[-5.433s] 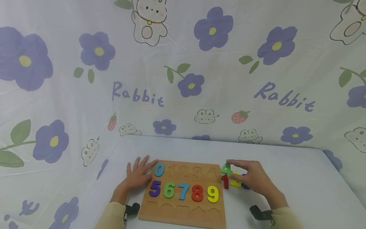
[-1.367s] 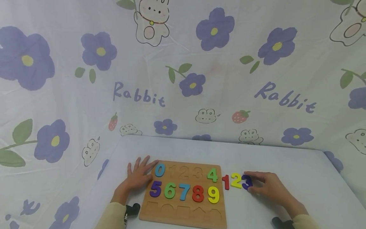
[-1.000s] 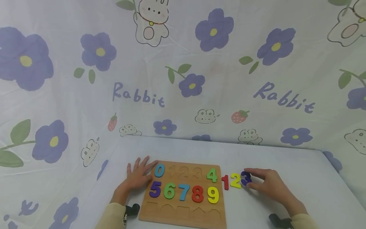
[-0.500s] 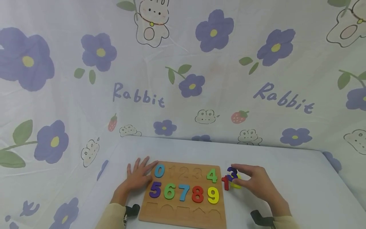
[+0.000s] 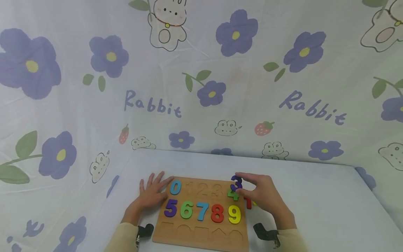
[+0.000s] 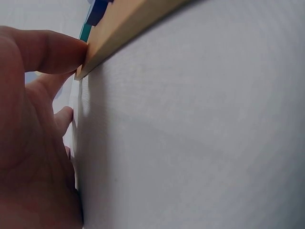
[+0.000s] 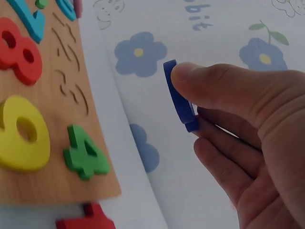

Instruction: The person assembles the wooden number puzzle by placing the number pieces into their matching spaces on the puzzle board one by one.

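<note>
My right hand (image 5: 262,192) pinches a purple number 3 piece (image 5: 236,183) between thumb and fingers, held above the board's upper right corner. In the right wrist view the number 3 piece (image 7: 180,95) shows edge-on, apart from the board. Below it the green 4 (image 7: 85,153) sits in the wooden number board (image 5: 201,234). My left hand (image 5: 153,194) lies with spread fingers at the board's left edge, thumb and index finger touching it. The 0, 5, 6, 7, 8 and 9 fill their slots; the 1, 2 and 3 recesses (image 5: 203,189) are bare.
A red 1 (image 5: 248,203) lies on the white table (image 5: 330,203) just right of the board. The yellow 2 (image 5: 255,202) beside it is mostly hidden by my right hand. A flower-print cloth (image 5: 201,70) hangs behind the table.
The green 4 went from my right hand into the board. Then my right hand picked up the purple 3 from the table and carried it left over the board. The left hand stayed put.
</note>
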A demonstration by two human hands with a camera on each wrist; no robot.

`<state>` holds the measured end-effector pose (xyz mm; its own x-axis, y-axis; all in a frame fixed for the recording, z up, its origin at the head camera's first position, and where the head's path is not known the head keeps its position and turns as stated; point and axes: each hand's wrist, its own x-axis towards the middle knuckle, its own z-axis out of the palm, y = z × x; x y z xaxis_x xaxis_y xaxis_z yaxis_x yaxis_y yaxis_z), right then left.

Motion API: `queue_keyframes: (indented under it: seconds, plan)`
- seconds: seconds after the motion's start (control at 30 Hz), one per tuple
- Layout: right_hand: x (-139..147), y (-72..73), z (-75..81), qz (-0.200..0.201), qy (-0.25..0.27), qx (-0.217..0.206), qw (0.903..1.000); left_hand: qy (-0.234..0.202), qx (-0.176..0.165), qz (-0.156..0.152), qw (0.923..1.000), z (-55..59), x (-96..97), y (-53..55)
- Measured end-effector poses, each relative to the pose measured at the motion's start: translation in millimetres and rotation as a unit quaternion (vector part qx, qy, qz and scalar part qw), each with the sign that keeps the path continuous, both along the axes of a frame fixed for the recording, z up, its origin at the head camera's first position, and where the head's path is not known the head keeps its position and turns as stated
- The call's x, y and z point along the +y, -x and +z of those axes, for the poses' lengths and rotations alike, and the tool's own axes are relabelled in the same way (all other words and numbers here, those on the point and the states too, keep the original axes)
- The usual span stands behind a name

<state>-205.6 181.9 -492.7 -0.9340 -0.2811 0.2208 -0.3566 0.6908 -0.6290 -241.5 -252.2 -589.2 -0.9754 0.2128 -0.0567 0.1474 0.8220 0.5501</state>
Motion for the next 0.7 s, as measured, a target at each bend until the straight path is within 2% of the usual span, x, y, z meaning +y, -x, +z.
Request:
queue_keyframes:
  seconds: [0.2, 0.37, 0.53, 0.57, 0.7]
  plan:
    - [-25, 9.1, -1.9, 0.019, -0.005, 0.002, 0.9998, -0.001, -0.005, -0.001, 1.0, 2.3, -0.7, -0.7]
    - [-40, 16.5, -8.9, 0.036, -0.006, -0.004, 0.9993, 0.0, -0.001, -0.001, 1.0, -0.9, 0.1, 0.4]
    - [-50, 22.9, -19.8, 0.046, 0.002, -0.019, 0.9988, 0.0, 0.0, -0.002, 1.0, 0.3, 1.2, -0.5]
    - [-52, 23.7, -21.7, 0.046, 0.003, -0.025, 0.9986, 0.001, -0.004, -0.002, 1.0, 4.0, 2.0, -1.9]
    - [-60, 24.2, -30.9, 0.034, 0.004, -0.051, 0.9981, -0.002, -0.003, -0.003, 1.0, 4.1, 1.6, -1.7]
